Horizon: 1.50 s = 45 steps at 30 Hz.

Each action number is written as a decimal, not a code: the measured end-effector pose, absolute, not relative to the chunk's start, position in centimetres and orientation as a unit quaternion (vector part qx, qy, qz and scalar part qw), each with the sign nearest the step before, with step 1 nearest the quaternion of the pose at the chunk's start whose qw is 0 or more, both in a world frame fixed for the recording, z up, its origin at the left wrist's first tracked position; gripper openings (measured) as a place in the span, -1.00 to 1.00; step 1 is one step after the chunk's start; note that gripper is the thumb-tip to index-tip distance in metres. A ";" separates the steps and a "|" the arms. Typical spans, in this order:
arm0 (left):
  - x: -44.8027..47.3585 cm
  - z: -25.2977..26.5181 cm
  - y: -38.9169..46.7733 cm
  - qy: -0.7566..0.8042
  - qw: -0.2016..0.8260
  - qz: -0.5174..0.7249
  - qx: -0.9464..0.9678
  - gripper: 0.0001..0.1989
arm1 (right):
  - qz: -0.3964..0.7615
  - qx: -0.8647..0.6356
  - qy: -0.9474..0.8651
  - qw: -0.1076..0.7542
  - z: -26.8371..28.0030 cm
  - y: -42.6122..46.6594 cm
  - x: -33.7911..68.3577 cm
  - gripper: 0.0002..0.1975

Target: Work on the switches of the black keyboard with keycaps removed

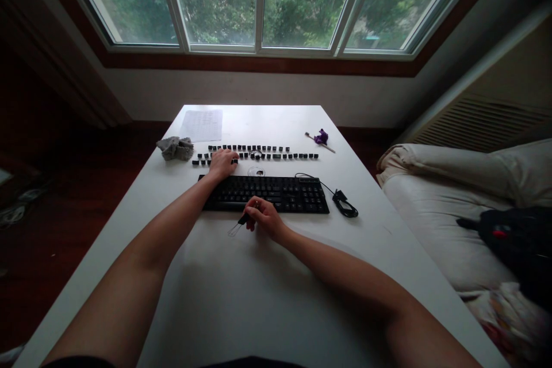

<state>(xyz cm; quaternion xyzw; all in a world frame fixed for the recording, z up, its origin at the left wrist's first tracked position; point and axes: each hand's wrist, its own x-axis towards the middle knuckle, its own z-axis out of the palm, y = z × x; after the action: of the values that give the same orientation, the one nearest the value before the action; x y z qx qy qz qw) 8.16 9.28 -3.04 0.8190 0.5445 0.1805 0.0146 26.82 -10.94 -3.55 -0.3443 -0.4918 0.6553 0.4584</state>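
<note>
A black keyboard lies across the middle of the white table. Beyond it run two rows of loose black keycaps. My left hand reaches past the keyboard's left end and rests on the keycaps there; whether it grips one I cannot tell. My right hand sits at the keyboard's near edge, fingers closed on a wire keycap puller whose loop points down-left onto the table.
A grey crumpled cloth and a paper sheet lie at the far left. A purple-tipped brush lies far right. The keyboard's coiled cable sits at its right. A small clear ring-like object lies behind the keyboard. A bed borders the table's right.
</note>
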 end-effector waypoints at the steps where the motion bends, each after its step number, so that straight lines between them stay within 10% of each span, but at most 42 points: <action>1: 8.2 -3.0 9.2 0.545 0.014 0.182 0.818 -0.75 | 0.656 -0.344 -0.492 0.457 -3.6 -10.9 26.9 -0.74; 18: 5.3 -0.7 -0.9 0.465 0.052 0.233 0.853 -0.77 | 0.737 -0.255 -0.440 0.445 1.1 -10.0 28.1 -0.67; 28: 4.4 -1.3 -4.9 0.413 0.023 0.194 0.890 -0.46 | 0.536 -0.365 -0.520 0.555 1.4 -3.3 31.0 -0.70; 45: 4.8 -1.8 -5.1 0.333 0.024 0.175 0.926 -0.55 | 0.249 -0.409 -0.785 0.392 1.4 0.6 28.2 -0.81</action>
<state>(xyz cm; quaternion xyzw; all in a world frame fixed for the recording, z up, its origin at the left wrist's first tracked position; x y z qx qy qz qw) 4.81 -5.08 -1.82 0.9261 0.3331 0.1754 0.0237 28.24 0.56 1.37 -0.4094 -0.7854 0.2487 0.3920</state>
